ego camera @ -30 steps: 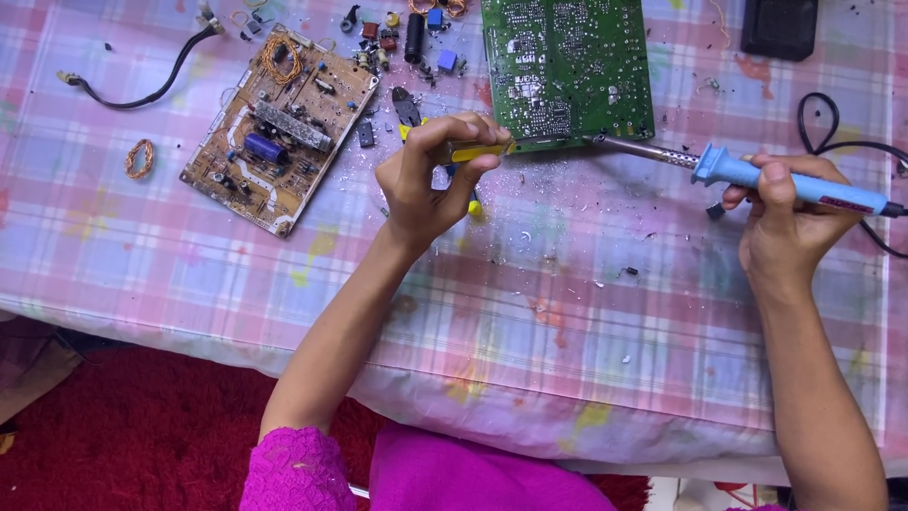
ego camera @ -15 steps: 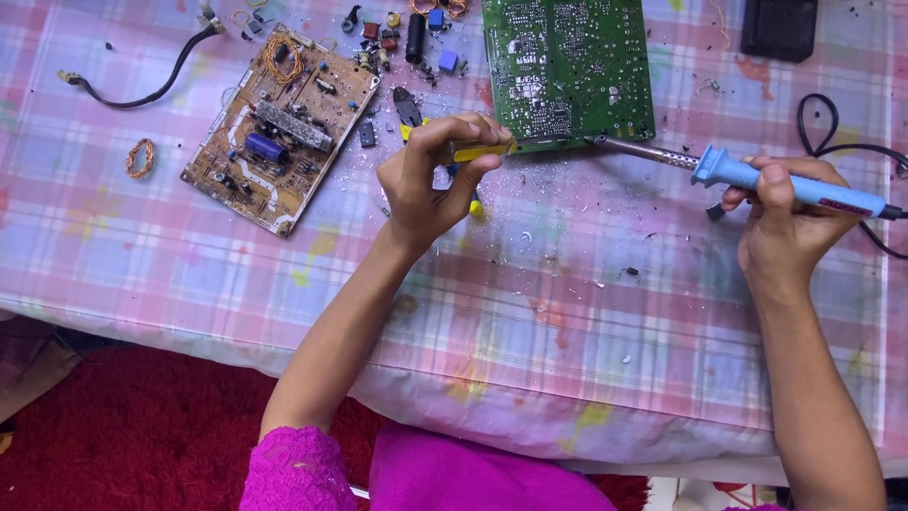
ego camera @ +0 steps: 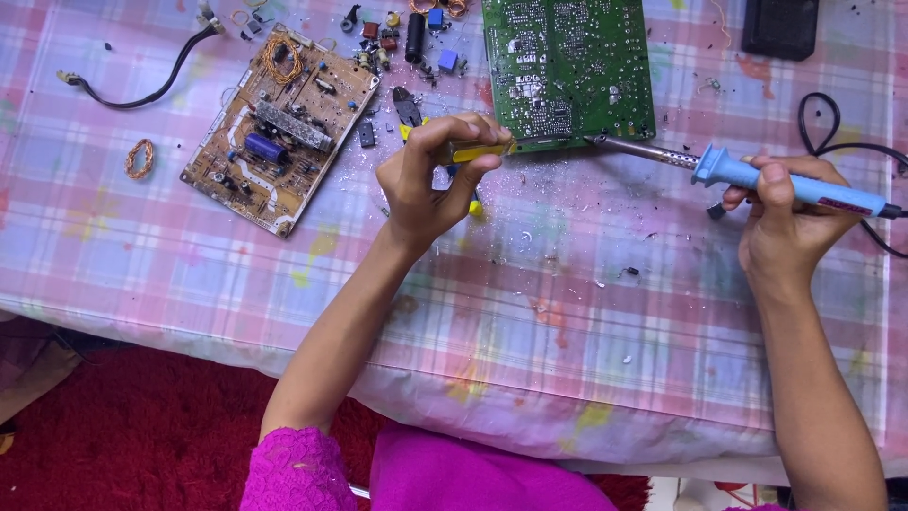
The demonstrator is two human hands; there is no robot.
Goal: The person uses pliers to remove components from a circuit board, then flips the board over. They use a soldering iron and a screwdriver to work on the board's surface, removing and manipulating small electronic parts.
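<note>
**Two hands, two tools, one green board**

While the left hand point(ego camera: 430, 185) curls its fingers tight around a small tool with a yellow handle point(ego camera: 478, 150), the right hand point(ego camera: 780, 222) is closed around the blue plastic handle of a long soldering iron point(ego camera: 794, 185).

Both tools point at the big green circuit board point(ego camera: 567, 71), which lies flat on the pink and blue checked tablecloth point(ego camera: 567, 312). The board sits at the far side of the cloth, up above both hands.

The yellow tool lies sideways. Its front end sits at the near left corner of the green board, but I cannot tell if it touches. The left hand is just beside that corner, so it is the nearer hand.

The soldering iron is long and lies almost sideways too, tipped up a little toward the board. Its thin metal tip point(ego camera: 605, 142) sits right at the near edge of the green board. The right hand holds the other end, well off to the right of the board. A black cord point(ego camera: 832, 123) loops away from the blue handle.

To the left of the green board lies a brown circuit board point(ego camera: 279, 128) with a blue can-shaped part and copper wire on it. Small loose parts point(ego camera: 397, 43) lie between the two boards. A black box point(ego camera: 780, 26) sits to the right of the green board.
</note>
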